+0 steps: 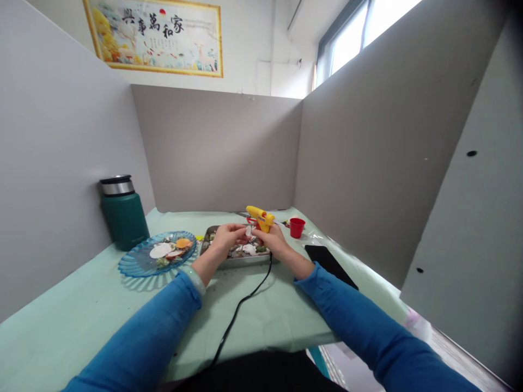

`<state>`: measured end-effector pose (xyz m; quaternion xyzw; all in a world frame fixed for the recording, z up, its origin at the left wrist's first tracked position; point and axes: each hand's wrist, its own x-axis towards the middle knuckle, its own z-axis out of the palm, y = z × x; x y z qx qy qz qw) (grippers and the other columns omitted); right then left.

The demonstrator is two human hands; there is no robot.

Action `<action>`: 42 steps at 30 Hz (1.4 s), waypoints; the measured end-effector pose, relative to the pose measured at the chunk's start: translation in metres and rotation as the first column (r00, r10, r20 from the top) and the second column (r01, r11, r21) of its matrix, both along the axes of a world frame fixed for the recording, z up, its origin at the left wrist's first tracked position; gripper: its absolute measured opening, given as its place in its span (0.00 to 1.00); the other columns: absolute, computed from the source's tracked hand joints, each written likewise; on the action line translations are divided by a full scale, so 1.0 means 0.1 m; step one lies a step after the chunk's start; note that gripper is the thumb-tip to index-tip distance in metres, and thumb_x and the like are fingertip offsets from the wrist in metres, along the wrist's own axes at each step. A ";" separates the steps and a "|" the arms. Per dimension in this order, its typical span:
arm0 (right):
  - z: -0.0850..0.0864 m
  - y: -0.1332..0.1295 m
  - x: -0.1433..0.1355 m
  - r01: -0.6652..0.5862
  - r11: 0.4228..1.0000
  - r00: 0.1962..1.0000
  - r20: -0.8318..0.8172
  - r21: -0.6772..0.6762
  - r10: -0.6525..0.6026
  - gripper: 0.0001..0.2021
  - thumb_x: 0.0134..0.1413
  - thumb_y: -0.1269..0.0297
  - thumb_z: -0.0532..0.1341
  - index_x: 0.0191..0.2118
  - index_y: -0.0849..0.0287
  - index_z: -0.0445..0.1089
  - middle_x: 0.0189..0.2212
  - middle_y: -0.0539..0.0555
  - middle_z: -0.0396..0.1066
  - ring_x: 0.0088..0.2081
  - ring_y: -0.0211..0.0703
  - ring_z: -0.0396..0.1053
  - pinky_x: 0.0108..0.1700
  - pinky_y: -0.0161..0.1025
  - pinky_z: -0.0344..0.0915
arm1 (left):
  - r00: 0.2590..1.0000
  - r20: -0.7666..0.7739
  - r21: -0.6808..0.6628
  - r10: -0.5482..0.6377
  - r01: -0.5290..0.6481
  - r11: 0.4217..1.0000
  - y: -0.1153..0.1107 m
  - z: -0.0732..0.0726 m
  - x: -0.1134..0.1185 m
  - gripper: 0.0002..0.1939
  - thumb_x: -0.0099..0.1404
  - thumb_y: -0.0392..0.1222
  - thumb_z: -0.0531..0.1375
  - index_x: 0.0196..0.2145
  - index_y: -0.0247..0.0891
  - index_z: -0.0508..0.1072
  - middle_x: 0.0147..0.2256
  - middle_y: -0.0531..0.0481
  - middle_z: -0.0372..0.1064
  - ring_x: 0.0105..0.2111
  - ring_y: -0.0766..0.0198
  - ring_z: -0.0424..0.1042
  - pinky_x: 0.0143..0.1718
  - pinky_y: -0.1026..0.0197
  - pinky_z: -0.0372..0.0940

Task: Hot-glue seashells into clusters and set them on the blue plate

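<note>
My right hand (273, 239) is closed round the handle of a yellow hot glue gun (261, 215), whose nozzle points to the left. A small white shell piece (248, 231) sits between the two hands. The fingers of my left hand (227, 238) pinch it, and my right fingertips are close beside it; whether they touch it I cannot tell. Below both hands stands a metal tray (235, 262) of mixed shells, partly covered by them. From the glue gun a black cord (241, 302) runs down over the front of the table.
To the left, a blue scalloped plate (134, 263) carries several shells, with a green flask (125, 218) behind it. On the right are a red cup (297, 228) and a black phone (329, 265). Grey partitions (220, 147) enclose the green-covered table (261, 321).
</note>
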<state>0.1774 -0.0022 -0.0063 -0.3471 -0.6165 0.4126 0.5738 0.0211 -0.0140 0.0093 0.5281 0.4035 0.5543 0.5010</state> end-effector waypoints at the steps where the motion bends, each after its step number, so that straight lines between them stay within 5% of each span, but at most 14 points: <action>1: 0.00 0.00 0.00 -0.008 1.000 1.000 0.006 0.004 0.008 0.11 0.42 0.62 0.64 0.34 0.59 0.68 0.18 0.44 0.62 0.17 0.34 0.58 0.20 0.34 0.56 | 1.000 -0.006 0.012 0.024 -0.024 1.000 0.01 -0.01 0.00 0.15 0.46 0.42 0.73 0.29 0.32 0.76 0.25 0.48 0.75 0.26 0.62 0.75 0.33 0.60 0.70; 18: -0.01 -0.01 0.00 -0.066 0.998 0.998 0.022 0.005 0.066 0.13 0.43 0.60 0.66 0.36 0.58 0.69 0.19 0.45 0.62 0.18 0.33 0.58 0.21 0.34 0.56 | 0.994 -0.091 0.097 0.059 -0.050 0.994 0.00 -0.06 0.02 0.15 0.46 0.45 0.72 0.29 0.32 0.79 0.30 0.44 0.77 0.29 0.62 0.74 0.33 0.60 0.68; 42: -0.02 0.01 -0.01 0.009 1.000 0.999 0.044 -0.006 -0.009 0.16 0.40 0.58 0.67 0.36 0.60 0.69 0.22 0.46 0.64 0.19 0.34 0.59 0.22 0.34 0.59 | 0.998 -0.053 0.118 0.044 -0.037 0.992 0.01 -0.11 0.05 0.15 0.47 0.45 0.72 0.29 0.33 0.78 0.26 0.48 0.75 0.26 0.65 0.72 0.34 0.61 0.68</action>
